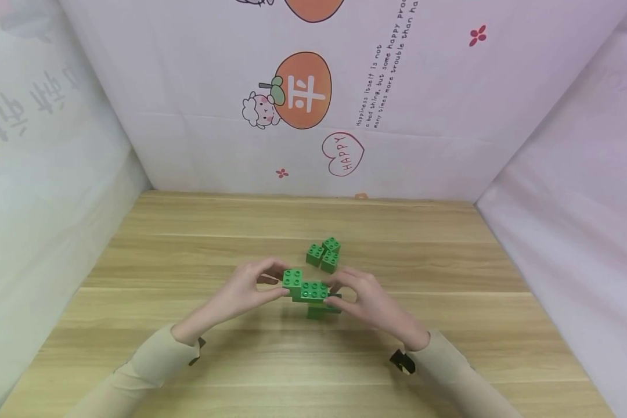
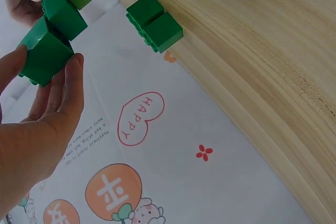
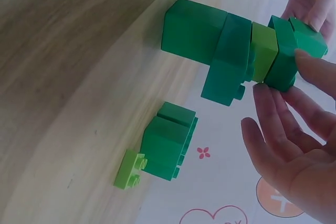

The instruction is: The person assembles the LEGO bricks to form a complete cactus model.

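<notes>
**Two hands on a green brick stack near the middle of the desk**

A stack of green bricks (image 1: 310, 292) stands on the wooden desk (image 1: 188, 261), a little nearer to the front edge than to the back edge, and about halfway between the left and right edges. The stack is made of dark green bricks with at least one lighter green brick between them. The upper bricks are shifted to the left, so the stack looks like steps.

The left hand (image 1: 242, 293) holds the top brick at the left end of the stack. Its fingers (image 2: 71, 85) are curled around this brick and the thumb presses it from the other side. The right hand (image 1: 368, 302) is at the right side of the stack. In the right wrist view its fingers (image 3: 275, 124) are bent and the tips touch the upper bricks, so this hand is also grasping the stack.

A small group of loose green bricks (image 1: 324, 254) lies just behind the stack, toward the back edge of the desk, apart from both hands. It has dark green bricks close together and one small light green brick (image 3: 129, 170) beside them.

Behind the desk stands a white backdrop (image 1: 449, 116) with orange fruit drawings and a heart with the word HAPPY.
</notes>
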The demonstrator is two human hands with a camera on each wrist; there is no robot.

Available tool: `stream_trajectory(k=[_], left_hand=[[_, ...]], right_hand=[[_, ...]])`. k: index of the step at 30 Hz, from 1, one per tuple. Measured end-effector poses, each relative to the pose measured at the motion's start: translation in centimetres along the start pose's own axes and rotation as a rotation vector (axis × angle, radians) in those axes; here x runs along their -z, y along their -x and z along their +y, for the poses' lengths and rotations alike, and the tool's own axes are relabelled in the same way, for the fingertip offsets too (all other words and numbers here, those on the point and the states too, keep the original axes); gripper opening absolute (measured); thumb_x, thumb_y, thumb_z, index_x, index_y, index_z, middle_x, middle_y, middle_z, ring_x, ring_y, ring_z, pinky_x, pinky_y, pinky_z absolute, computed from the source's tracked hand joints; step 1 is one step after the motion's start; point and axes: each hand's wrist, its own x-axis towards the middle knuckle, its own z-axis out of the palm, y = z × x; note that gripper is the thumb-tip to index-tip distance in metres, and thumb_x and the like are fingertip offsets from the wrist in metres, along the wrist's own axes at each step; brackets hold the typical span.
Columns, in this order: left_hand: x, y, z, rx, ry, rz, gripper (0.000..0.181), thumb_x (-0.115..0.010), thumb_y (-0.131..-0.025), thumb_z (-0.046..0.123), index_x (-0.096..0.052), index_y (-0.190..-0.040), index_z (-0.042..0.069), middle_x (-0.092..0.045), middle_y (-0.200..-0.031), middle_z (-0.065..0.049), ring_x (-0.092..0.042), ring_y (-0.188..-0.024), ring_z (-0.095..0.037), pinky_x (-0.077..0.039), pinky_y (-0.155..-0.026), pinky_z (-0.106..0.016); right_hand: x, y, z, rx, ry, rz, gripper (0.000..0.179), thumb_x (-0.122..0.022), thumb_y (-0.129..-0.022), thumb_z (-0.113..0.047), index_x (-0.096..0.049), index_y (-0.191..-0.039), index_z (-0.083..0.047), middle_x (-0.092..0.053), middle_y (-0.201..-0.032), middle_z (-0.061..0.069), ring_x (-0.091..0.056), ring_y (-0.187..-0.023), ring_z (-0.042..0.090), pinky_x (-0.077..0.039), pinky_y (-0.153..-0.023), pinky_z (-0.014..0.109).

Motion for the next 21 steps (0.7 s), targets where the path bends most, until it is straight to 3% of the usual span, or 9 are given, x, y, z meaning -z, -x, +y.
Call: stream_trajectory(k=[14,21], left_hand=[[-0.19,0.00,-0.18,-0.009,0.020,0.013,0.037,-0.075,-0.087,0.014,-0.062,-0.122,0.010,-0.073,-0.113,-0.008,-0.071,-0.104,-0.022,-0.061,-0.093,-0.032],[-0.46,-0.06,-0.55,-0.056,0.033,0.032,0.037,-0.075,-0.087,0.013,-0.064,-0.122,0.010,-0.073,-0.114,-0.006,-0.072,-0.103,-0.020,-0.061,-0.093,-0.036]], right_hand=[[-0.25,-0.16,0.09,-0.013,-0.048,0.019,0.026,-0.079,-0.082,-0.012,-0.070,-0.107,-0.009,-0.075,-0.098,0.002,-0.073,-0.090,0.014,-0.063,-0.082,0.035],[-0.27,-0.16,0.22,-0.010,-0.068,0.024,0.026,-0.080,-0.081,-0.011,-0.071,-0.105,-0.007,-0.075,-0.098,0.004,-0.073,-0.090,0.017,-0.064,-0.081,0.037]])
